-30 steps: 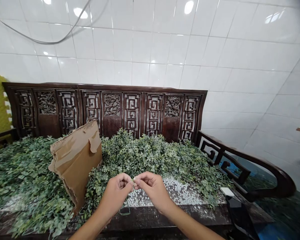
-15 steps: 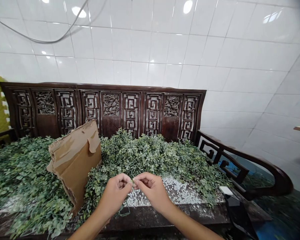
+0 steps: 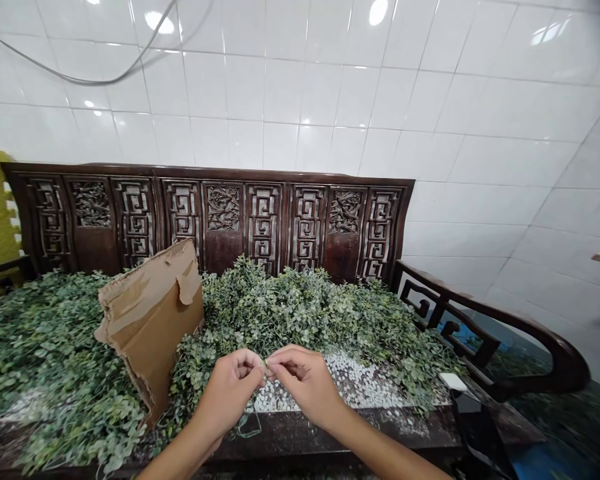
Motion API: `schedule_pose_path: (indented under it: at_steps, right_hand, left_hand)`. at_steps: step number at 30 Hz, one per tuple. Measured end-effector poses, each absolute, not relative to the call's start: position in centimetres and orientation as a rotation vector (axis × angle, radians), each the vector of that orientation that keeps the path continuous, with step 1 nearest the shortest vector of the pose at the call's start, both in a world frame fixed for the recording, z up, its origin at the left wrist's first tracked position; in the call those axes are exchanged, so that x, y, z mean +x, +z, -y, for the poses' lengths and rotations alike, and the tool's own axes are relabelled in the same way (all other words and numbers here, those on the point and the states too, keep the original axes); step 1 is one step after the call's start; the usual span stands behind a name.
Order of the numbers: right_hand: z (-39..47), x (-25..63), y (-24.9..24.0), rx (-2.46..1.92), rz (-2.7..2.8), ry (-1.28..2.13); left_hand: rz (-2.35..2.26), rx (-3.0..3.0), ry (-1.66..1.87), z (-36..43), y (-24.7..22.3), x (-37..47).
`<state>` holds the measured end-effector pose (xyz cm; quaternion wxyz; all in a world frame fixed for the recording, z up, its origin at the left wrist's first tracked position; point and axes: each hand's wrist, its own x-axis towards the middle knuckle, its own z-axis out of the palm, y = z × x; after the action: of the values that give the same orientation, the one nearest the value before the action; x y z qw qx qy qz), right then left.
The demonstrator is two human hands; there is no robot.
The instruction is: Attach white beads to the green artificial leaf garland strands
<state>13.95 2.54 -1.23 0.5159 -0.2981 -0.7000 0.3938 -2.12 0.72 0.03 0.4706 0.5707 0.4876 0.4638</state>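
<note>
My left hand (image 3: 233,385) and my right hand (image 3: 305,383) meet fingertip to fingertip above the front of a wooden bench. Both are closed in a pinch on a thin green artificial plant stem (image 3: 266,364), of which only a tiny bit shows between the fingers. A thin green strand (image 3: 250,435) loops down below my left hand; whether it joins the pinched stem I cannot tell. Just behind the hands lies a heap of artificial greenery (image 3: 290,307). Many small white pieces (image 3: 363,383) are scattered on the seat beside my right hand.
An upright torn cardboard sheet (image 3: 155,333) divides the greenery from another leafy pile (image 3: 45,353) on the left. A black phone (image 3: 480,430) and a small white object (image 3: 453,381) lie at the right, near the curved armrest (image 3: 545,380). The carved backrest (image 3: 225,250) stands against white tiles.
Both hands stay pinched together in nearly the same place. The strand below my left hand has shifted slightly, and the view has moved very little.
</note>
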Motion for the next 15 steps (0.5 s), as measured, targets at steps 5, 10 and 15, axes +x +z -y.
schedule_pose_path:
  at_steps: [5,10,15]
  right_hand:
    - [-2.5,14.0,-1.0,-0.694,1.765,0.872]
    - [-2.6,14.1,-1.2,-0.693,1.807,0.826]
    - [-3.2,14.5,-1.3,-0.762,1.708,0.944]
  left_hand:
    - [-1.202,1.386,1.129,-0.4,-0.1,-2.3]
    - [-1.218,1.37,1.13,-0.4,0.0,-2.2]
    - [-1.161,1.423,1.067,-0.7,0.9,-1.9]
